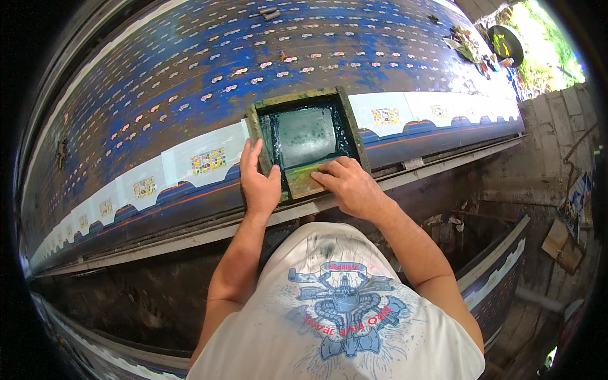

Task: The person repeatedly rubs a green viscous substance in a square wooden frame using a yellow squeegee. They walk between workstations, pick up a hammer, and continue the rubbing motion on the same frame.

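Observation:
A wooden screen-printing frame (296, 97) lies on the table's near edge in front of me, its inner edges smeared with dark ink. The pale green mesh (308, 134) shows inside it. My right hand (356, 190) grips a flat wooden squeegee (304, 182), stained yellow-green, at the near end of the frame. The squeegee's lower edge is hidden. My left hand (259, 185) holds the frame's left rail, long fingers along the outside and thumb on the inner side.
White printed sheets (180, 168) with colourful designs line the table's near edge on both sides. Rows of small stickers cover the blue-stained tabletop (209, 69). Crumpled scraps (465, 47) and a dark round container (506, 45) stand at the far right. Another table (494, 272) is behind me.

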`<action>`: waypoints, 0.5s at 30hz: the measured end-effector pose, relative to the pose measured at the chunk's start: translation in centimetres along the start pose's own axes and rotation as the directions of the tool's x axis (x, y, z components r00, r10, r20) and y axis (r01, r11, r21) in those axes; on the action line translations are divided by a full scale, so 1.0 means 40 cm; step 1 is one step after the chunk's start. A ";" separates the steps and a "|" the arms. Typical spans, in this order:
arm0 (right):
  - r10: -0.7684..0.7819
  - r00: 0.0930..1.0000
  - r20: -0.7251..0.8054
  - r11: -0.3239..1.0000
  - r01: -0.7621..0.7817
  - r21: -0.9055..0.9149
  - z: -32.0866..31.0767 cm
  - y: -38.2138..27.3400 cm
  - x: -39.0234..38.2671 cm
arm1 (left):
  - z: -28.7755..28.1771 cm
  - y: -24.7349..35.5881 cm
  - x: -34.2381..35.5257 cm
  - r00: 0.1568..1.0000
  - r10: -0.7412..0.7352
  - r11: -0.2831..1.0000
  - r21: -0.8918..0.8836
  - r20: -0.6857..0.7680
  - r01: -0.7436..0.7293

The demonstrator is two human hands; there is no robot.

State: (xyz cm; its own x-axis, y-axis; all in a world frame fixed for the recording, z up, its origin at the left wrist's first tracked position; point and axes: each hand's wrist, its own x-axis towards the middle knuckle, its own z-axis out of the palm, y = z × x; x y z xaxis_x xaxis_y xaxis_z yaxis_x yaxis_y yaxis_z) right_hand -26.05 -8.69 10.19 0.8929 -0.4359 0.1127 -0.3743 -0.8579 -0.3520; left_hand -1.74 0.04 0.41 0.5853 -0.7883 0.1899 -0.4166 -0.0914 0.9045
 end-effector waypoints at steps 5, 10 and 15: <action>0.094 0.988 -0.125 0.984 -0.072 0.165 -0.015 0.007 -0.064 | 0.025 -0.012 0.009 0.996 -0.091 0.986 -0.140 -0.011 0.089; 0.376 0.838 -0.396 0.908 -0.248 0.338 -0.001 0.086 -0.131 | 0.030 0.001 0.008 0.992 -0.119 0.962 -0.250 -0.030 0.108; 0.493 0.810 -0.319 0.727 -0.183 0.661 -0.016 0.189 -0.201 | 0.081 0.100 0.025 0.997 -0.067 0.936 -0.349 -0.038 0.050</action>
State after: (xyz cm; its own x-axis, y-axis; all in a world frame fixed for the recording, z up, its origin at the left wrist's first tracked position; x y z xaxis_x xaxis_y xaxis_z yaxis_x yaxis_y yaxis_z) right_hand -36.23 -11.84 7.21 0.4586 -0.8625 0.2139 -0.2700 -0.3645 -0.8912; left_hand -5.05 -3.09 2.97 0.6381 -0.7566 0.1429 -0.1181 0.0872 0.9892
